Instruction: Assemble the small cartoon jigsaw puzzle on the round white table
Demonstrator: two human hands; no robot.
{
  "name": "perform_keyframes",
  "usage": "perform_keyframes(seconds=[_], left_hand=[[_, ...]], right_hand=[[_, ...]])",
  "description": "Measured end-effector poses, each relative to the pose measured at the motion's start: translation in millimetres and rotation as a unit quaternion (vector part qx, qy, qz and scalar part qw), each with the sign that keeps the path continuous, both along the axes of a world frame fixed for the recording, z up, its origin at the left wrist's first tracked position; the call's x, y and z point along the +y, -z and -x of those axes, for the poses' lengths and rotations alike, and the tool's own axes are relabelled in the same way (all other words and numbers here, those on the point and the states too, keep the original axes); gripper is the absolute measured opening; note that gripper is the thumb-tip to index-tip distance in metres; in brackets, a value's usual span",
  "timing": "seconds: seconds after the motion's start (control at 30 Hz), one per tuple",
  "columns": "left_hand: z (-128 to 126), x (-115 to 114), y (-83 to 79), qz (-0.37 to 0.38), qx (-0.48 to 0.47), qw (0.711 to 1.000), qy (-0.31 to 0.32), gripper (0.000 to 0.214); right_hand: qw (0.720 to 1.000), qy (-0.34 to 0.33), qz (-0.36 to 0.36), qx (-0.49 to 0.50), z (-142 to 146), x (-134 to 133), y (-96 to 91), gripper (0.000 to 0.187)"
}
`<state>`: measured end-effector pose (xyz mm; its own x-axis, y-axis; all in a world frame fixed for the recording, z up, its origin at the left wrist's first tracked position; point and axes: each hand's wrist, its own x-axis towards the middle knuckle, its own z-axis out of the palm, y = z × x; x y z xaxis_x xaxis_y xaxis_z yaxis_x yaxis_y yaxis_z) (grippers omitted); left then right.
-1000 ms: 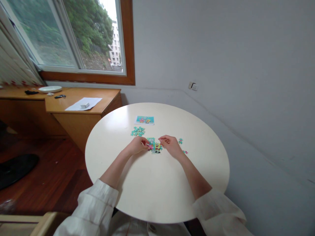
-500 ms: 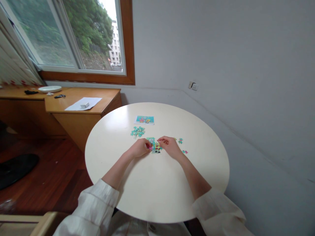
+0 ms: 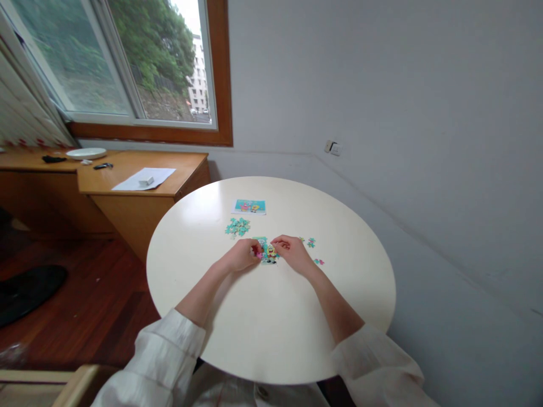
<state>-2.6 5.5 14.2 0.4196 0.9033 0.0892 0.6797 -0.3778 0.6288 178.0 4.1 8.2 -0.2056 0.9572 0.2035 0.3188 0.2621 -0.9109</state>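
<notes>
A partly joined jigsaw puzzle with a yellow cartoon figure lies on the round white table, between my hands. My left hand is closed at its left edge, thumb and fingers pinching a pink puzzle piece. My right hand rests at the puzzle's upper right, fingertips pressed together; whether they hold a piece is too small to tell. Part of the puzzle is hidden behind my fingers. Just beyond my left hand sits a pile of loose green puzzle pieces.
A picture card lies farther back on the white table. Several loose pieces are scattered right of my right hand. At the left, a wooden desk carries a paper sheet, a small white box and a white plate.
My left fingers have shifted very slightly at the puzzle's left edge. My right hand, the card and the loose pieces look unmoved.
</notes>
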Motion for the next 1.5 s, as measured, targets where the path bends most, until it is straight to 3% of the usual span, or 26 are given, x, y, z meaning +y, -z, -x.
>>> perform_keyframes(seconds=[0.33, 0.47, 0.67, 1.17, 1.5], left_hand=[[4, 5, 1.3, 0.028, -0.064, 0.997, 0.019, 0.015], [11, 10, 3.5, 0.061, -0.108, 0.992, -0.003, 0.016], [20, 19, 11.8, 0.072, -0.076, 0.993, -0.058, 0.016], [16, 16, 11.6, 0.087, -0.1, 0.989, -0.063, 0.013], [11, 9, 2.9, 0.07, -0.054, 0.993, -0.076, 0.013]], right_hand=[[1.0, -0.002, -0.01, -0.013, 0, -2, -0.3, 0.017], [1.0, 0.002, -0.009, -0.012, -1, -1, 2.4, 0.016], [1.0, -0.001, -0.004, -0.015, -2, -1, 3.3, 0.016], [0.998, -0.001, -0.001, -0.059, 0, -1, 7.3, 0.013], [0.993, -0.039, -0.018, -0.107, 3, -4, 8.4, 0.01]])
